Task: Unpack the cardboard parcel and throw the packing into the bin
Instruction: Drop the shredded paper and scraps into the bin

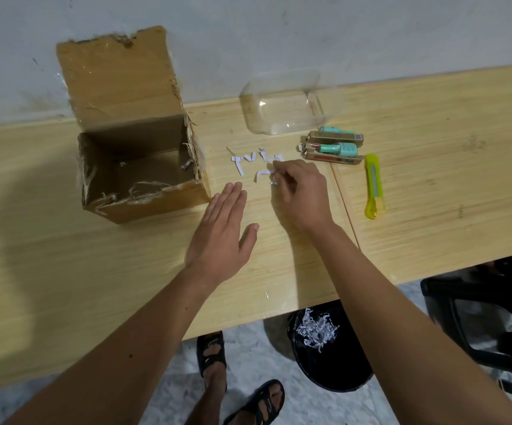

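The cardboard parcel (138, 167) stands open at the left of the wooden worktop (432, 185), its torn lid flap upright against the wall. A few white paper shreds lie on its floor; frayed tape hangs from its rim.

Just right of the parcel, the left hand (221, 228) lies flat above the worktop, palm down, fingers straight and together, thumb spread, holding nothing.

Loose white paper strips (248, 162) are scattered on the worktop between the parcel and the unpacked goods.

The right hand (300, 194) reaches into these strips, its fingers curled and pinching a small piece of paper at their tips.

Behind the strips, a clear plastic container (285, 105) sits near the wall. Right of it lie small cartons with teal bottles (334, 147), side by side and touching. A yellow-green utility knife (374, 185) lies just right of them, well apart from either hand.

On the floor below the worktop edge stands a black bin (328, 357) containing shredded white paper (317, 328). A black chair (487, 317) stands at the far right. Sandalled feet are visible beside the bin.
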Demonstrator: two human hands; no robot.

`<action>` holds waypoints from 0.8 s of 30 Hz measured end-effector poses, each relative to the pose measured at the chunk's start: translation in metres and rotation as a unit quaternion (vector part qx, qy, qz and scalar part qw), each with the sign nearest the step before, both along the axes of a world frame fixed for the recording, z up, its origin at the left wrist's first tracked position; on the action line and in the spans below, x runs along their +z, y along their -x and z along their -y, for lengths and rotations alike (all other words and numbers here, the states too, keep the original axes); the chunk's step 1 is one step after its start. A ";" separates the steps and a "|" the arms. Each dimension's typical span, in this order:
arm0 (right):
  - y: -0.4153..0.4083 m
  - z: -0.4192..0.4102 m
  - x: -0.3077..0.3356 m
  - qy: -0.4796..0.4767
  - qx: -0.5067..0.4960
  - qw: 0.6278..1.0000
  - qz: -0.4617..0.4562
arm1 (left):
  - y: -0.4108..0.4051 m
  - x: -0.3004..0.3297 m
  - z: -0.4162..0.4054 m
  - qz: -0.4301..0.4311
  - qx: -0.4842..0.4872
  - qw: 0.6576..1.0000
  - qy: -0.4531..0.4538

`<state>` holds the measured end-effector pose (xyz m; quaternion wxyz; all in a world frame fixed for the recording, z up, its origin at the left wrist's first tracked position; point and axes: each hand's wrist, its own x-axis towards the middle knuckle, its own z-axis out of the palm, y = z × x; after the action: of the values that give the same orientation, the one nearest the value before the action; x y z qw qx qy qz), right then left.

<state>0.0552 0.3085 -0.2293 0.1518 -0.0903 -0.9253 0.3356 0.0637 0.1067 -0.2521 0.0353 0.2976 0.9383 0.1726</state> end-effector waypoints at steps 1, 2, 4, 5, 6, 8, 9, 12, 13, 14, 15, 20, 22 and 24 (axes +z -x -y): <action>-0.001 -0.002 0.000 0.005 0.002 1.000 -0.013 | 0.000 0.000 0.000 0.001 0.000 1.000 -0.003; -0.001 -0.004 -0.001 0.013 -0.002 1.000 -0.026 | -0.001 0.000 -0.001 0.002 0.000 1.000 -0.006; 0.000 -0.010 -0.002 0.035 -0.021 0.998 -0.042 | -0.003 0.000 -0.002 0.005 0.000 1.000 -0.008; 0.001 -0.013 -0.002 0.041 -0.027 0.998 -0.036 | -0.003 -0.001 -0.002 0.006 -0.001 1.000 -0.008; 0.001 -0.015 -0.001 0.040 -0.027 0.999 -0.020 | -0.004 0.000 -0.003 0.005 -0.001 1.000 -0.008; 0.001 -0.016 0.002 0.024 -0.006 1.000 0.014 | -0.004 0.001 -0.004 0.003 0.002 1.000 -0.015; 0.000 -0.016 0.003 0.014 0.012 1.000 0.019 | -0.006 0.001 -0.005 0.005 0.003 1.000 -0.018; -0.001 -0.016 0.002 0.016 0.042 0.999 0.008 | -0.009 0.001 -0.005 0.013 0.002 0.999 -0.030; 0.004 -0.014 0.003 0.019 0.040 0.999 0.003 | -0.006 0.001 -0.004 0.015 -0.001 0.999 -0.032; 0.005 -0.014 0.002 0.025 0.038 0.999 0.003 | -0.006 0.001 -0.005 0.017 -0.001 0.999 -0.032; 0.018 -0.013 0.004 0.044 0.051 0.998 0.005 | 0.001 0.004 -0.004 0.010 0.020 0.999 -0.027; 0.043 -0.010 0.010 0.046 0.138 0.986 0.077 | 0.007 0.007 -0.005 0.025 0.041 0.997 -0.054; 0.045 -0.009 0.009 0.023 0.177 0.981 0.082 | 0.003 0.007 -0.003 0.029 0.040 0.997 -0.065; 0.049 -0.007 0.008 0.002 0.199 0.976 0.084 | 0.004 0.007 0.000 0.031 0.042 0.996 -0.075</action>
<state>0.0058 0.3151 -0.2218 0.0031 0.0673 -0.9333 0.3526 0.0601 0.1067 -0.2449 0.0344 0.2547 0.9327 0.2532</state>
